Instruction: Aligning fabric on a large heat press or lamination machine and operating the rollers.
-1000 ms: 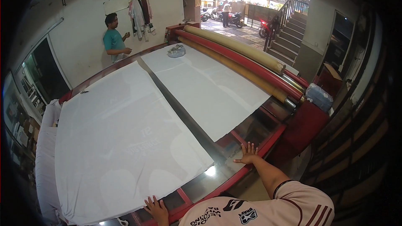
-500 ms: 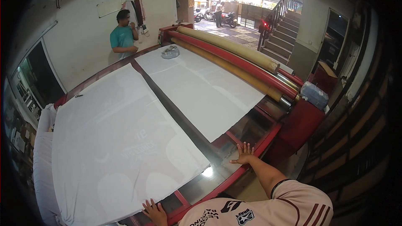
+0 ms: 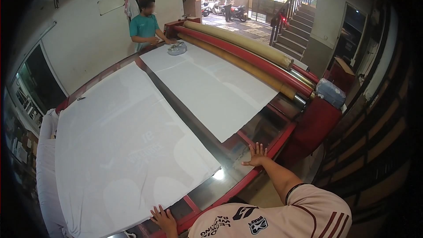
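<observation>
My left hand lies with fingers spread at the near edge of the machine table, its fingertips by the lower edge of a wide white fabric sheet. Faint printed shapes show on this sheet. Farther right, my right hand rests with fingers apart on the table's metal surface beside its red rim. Neither hand holds anything. A second, narrower white sheet lies beyond a dark strip of table, in front of the rollers. On its far end sits a grey wrapped bundle.
A co-worker in a teal shirt stands at the far side, one hand near the bundle. Long red and tan rollers span the machine. A wrapped blue-grey bundle sits on its right end. Small scissors-like tool lies far left.
The co-worker has come closer to the table and reached a hand toward the bundle on the narrower sheet. My hands stay in place; the view has shifted slightly.
</observation>
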The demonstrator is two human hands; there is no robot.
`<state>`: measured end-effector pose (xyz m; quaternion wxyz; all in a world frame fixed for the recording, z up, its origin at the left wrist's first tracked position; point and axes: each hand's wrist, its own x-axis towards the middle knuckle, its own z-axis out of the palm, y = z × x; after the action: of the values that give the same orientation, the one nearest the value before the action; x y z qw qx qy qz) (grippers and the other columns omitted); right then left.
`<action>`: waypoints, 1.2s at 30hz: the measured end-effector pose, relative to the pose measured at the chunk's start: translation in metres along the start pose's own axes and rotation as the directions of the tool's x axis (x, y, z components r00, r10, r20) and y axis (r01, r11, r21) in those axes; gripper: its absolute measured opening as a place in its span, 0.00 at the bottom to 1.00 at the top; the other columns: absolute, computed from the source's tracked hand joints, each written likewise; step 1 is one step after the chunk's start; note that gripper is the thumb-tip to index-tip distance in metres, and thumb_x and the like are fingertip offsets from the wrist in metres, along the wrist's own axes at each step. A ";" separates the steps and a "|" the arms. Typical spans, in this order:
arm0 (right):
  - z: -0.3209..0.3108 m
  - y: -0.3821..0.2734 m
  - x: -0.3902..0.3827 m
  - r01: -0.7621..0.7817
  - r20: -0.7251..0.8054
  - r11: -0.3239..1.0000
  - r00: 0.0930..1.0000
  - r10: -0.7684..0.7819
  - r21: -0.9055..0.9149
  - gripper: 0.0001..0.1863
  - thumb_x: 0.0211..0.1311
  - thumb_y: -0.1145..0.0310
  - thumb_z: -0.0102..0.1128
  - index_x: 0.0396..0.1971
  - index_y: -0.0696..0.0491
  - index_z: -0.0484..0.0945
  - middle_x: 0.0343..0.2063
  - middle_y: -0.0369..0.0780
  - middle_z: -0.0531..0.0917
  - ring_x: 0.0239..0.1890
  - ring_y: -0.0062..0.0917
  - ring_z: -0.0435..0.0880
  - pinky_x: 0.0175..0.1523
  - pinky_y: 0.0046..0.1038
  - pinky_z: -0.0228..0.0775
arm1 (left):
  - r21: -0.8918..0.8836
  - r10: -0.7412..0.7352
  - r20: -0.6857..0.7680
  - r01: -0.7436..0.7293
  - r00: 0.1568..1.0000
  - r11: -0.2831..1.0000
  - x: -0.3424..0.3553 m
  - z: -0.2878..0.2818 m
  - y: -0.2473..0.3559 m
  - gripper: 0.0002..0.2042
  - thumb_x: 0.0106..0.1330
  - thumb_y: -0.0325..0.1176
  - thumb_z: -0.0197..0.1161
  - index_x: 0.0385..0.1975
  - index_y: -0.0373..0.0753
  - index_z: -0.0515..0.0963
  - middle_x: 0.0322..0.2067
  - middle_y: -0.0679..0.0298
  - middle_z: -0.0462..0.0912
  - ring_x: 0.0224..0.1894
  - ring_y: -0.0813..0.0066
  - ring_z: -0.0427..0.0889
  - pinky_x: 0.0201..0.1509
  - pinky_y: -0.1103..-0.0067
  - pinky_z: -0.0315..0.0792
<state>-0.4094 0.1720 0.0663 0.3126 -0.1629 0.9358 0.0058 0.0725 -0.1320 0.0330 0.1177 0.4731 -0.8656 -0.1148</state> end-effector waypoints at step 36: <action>0.000 0.000 -0.001 -0.006 0.017 1.000 1.000 0.006 0.007 0.78 0.39 0.11 0.53 0.78 0.42 0.22 0.77 0.46 0.18 0.78 0.45 0.12 0.76 0.56 0.10 | -0.021 -0.022 0.019 0.023 1.000 1.000 -0.001 -0.004 0.002 0.26 0.76 0.45 0.52 0.67 0.35 0.70 0.72 0.46 0.62 0.77 0.42 0.50 0.77 0.44 0.38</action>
<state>-0.4089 0.1726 0.0673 0.3210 -0.1589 0.9336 0.0049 0.0729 -0.1307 0.0368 0.1131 0.4804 -0.8600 -0.1295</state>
